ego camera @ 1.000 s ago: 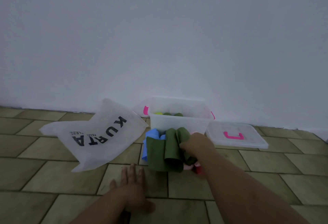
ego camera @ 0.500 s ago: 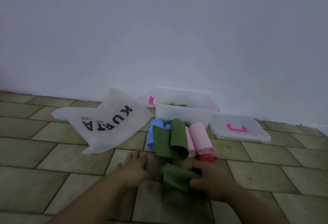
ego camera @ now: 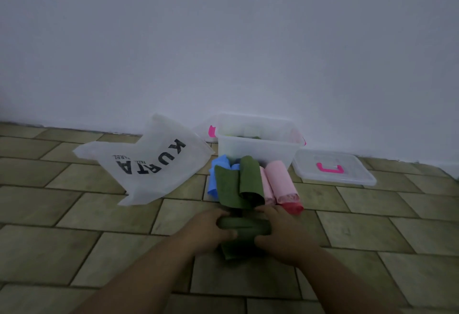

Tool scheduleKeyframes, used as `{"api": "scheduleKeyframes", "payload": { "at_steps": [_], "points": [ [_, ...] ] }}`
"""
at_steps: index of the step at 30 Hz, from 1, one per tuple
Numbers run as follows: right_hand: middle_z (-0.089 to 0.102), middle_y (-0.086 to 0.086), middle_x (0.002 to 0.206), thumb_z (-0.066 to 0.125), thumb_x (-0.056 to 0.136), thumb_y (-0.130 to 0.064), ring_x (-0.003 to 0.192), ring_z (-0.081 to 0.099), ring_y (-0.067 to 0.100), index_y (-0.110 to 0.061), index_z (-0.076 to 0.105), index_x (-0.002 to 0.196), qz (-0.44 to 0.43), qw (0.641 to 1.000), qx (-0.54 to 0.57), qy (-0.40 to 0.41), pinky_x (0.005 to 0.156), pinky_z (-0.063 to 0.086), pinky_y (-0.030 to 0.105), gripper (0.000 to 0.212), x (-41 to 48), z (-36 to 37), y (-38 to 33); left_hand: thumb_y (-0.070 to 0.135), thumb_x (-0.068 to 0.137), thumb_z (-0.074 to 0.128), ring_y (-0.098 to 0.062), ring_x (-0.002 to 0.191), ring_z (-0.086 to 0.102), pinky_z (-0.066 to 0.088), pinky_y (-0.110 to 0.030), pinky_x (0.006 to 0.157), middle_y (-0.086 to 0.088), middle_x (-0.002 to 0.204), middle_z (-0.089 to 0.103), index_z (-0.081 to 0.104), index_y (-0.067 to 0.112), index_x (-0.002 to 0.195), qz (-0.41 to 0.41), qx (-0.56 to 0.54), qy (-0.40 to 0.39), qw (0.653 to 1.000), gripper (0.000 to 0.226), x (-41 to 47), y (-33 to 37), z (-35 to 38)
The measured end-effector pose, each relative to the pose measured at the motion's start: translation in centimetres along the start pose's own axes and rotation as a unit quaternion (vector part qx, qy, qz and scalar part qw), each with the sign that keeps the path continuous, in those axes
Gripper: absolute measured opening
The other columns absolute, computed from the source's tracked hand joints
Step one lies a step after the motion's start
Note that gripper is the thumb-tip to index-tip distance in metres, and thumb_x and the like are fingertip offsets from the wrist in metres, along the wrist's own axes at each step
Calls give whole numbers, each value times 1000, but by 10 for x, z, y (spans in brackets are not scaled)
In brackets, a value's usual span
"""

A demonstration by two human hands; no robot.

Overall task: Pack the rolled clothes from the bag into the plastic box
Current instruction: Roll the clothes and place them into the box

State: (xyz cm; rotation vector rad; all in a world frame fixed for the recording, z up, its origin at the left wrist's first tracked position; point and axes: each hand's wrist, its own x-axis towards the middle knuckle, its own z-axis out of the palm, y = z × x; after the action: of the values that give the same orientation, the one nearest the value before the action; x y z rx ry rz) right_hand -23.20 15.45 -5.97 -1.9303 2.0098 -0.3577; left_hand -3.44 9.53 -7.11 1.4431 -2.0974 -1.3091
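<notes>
Curling round the green roll [ego camera: 244,226]: left hand [ego camera: 206,233] at one end, right hand [ego camera: 283,236] at the other. Lying on the floor [ego camera: 74,239] between them, long way going side to side. Sitting straight ahead, past the pile [ego camera: 248,184]: box [ego camera: 258,151].

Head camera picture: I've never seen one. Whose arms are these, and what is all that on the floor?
No machine here: a person wears a camera on the head, looking forward and down, so those arms are their own. The left hand and right hand both grip a dark green roll of cloth on the tiled floor. Just beyond lie more rolled clothes: green rolls, pink rolls, blue cloth. Behind them stands a clear plastic box with some clothes inside; its lid lies to the right. The white bag printed KURTA lies to the left.
</notes>
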Motion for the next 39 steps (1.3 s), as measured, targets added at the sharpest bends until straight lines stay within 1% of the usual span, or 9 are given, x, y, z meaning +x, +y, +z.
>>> {"api": "scheduleKeyframes", "payload": {
  "at_steps": [4,8,15,18,21,24,28,33,39],
  "points": [
    [55,-1,121,69,71,-43,103,53,17,-33,49,126,-61,987,-110,-98,87,45,29,59,9,-5,-17,36,73,72,1,87,51,45,-20,73,18,98,50,49,41,104,54,90,60,993,39,-3,-4,13],
    [61,-1,108,71,74,-38,91,57,18,-29,57,106,-75,977,-152,-133,79,44,31,37,17,-9,-31,35,75,74,2,90,53,43,-14,69,19,103,53,49,43,106,53,32,14,998,40,-7,-9,6],
    [53,-6,112,66,76,-33,102,47,15,-32,46,107,-194,967,-107,123,94,37,37,37,30,1,-55,49,86,56,-14,100,60,46,-41,88,6,104,66,64,28,97,2,-288,222,932,25,-14,8,-75],
    [57,-4,111,61,77,-35,106,54,20,-30,52,108,-234,941,-174,171,91,42,39,33,14,26,-47,42,86,60,-9,93,57,44,-28,71,8,100,62,60,32,92,-3,-134,204,970,11,-11,6,-79],
    [46,0,130,56,83,-36,126,41,22,-31,49,121,-191,961,-174,99,103,35,40,39,1,37,-28,41,84,62,1,83,51,38,-19,62,12,101,60,58,35,92,-19,73,106,991,11,-6,-4,-55],
    [21,-4,148,56,80,-37,141,11,21,-41,35,127,-146,982,-116,19,114,16,42,51,-13,35,-12,47,77,67,-3,92,54,48,-25,76,9,116,55,57,34,108,-48,85,56,994,35,0,-14,-29],
    [7,-12,153,54,61,-65,142,8,21,-52,27,126,-64,996,-46,-40,115,17,48,72,-30,23,-12,72,66,56,-23,123,41,39,-44,97,-1,136,39,42,35,129,-73,283,98,951,75,15,-22,-9],
    [-6,3,158,48,44,-92,145,2,28,-51,-4,141,46,992,-83,-78,112,7,57,118,-23,37,-35,79,60,44,-29,129,26,27,-51,99,-6,142,27,33,36,132,-102,291,102,946,85,31,-26,5],
    [2,11,156,41,48,-87,141,9,34,-44,-16,141,73,993,-85,-29,107,16,57,118,-9,52,-52,61,68,51,-27,130,23,25,-49,100,-2,144,24,33,41,131,-109,274,116,948,68,39,-30,6]
  ]
}}
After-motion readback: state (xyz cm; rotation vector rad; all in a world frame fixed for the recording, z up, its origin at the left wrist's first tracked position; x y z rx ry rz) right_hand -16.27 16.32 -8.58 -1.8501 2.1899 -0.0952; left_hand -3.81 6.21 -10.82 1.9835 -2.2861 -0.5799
